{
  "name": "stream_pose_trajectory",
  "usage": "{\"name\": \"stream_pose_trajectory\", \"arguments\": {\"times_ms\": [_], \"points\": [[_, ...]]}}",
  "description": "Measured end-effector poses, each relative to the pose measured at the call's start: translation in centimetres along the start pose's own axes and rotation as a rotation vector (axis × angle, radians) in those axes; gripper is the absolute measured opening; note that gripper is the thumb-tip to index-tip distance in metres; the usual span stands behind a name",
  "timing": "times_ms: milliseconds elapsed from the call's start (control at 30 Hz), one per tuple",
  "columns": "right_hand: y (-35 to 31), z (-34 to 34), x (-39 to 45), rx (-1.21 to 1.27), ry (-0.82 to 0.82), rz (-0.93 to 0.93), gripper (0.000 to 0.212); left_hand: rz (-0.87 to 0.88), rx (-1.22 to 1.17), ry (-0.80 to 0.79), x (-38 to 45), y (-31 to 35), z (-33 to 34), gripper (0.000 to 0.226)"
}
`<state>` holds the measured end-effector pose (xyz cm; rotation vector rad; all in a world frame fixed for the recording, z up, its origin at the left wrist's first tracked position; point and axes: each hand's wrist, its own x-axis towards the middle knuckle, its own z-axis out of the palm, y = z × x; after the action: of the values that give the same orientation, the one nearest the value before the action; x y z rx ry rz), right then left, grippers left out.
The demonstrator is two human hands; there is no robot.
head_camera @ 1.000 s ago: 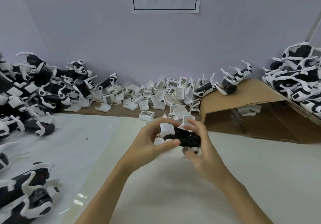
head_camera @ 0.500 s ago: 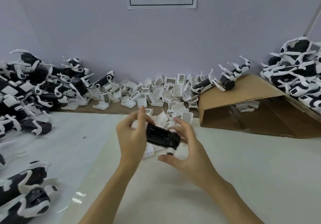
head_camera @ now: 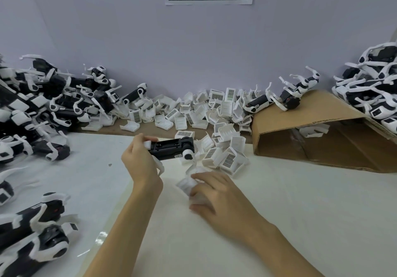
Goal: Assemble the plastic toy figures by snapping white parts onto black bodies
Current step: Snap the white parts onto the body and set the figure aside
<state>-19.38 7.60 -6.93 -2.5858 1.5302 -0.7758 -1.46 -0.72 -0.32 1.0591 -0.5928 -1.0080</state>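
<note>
**Black body up, white part underhand**

My left hand (head_camera: 140,165) grips the boxy black body (head_camera: 171,149) at its near end, held level above the table (head_camera: 300,212), a round white joint at its far tip. My right hand (head_camera: 214,193) curls over a blurred white part (head_camera: 186,184) below. Beyond my fingers, ribbed white shells (head_camera: 225,113) with barcode-like labels, unreadable.

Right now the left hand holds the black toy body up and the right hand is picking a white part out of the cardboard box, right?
Not quite. In the head view the left hand holds the black toy body, but the right hand takes a white part off the table, not from the cardboard box.
</note>
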Motion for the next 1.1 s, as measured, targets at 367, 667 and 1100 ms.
{"name": "stream_pose_trajectory", "arguments": {"times_ms": [367, 667, 1100], "points": [[1.8, -3.0, -1.1, 0.455, 0.287, 0.441, 0.005, -0.013, 0.056, -0.022, -0.2, -0.8, 0.0, 0.036], [3.0, -5.6, -1.2, 0.958, 0.503, 0.539, 0.019, 0.057, 0.141, -0.133, -1.4, -1.4, 0.6, 0.049], [2.8, -6.2, -1.0, 1.322, 0.453, 0.722, 0.048, 0.085, 0.222, -0.28, -3.5, -2.4, 1.5, 0.047]]}}
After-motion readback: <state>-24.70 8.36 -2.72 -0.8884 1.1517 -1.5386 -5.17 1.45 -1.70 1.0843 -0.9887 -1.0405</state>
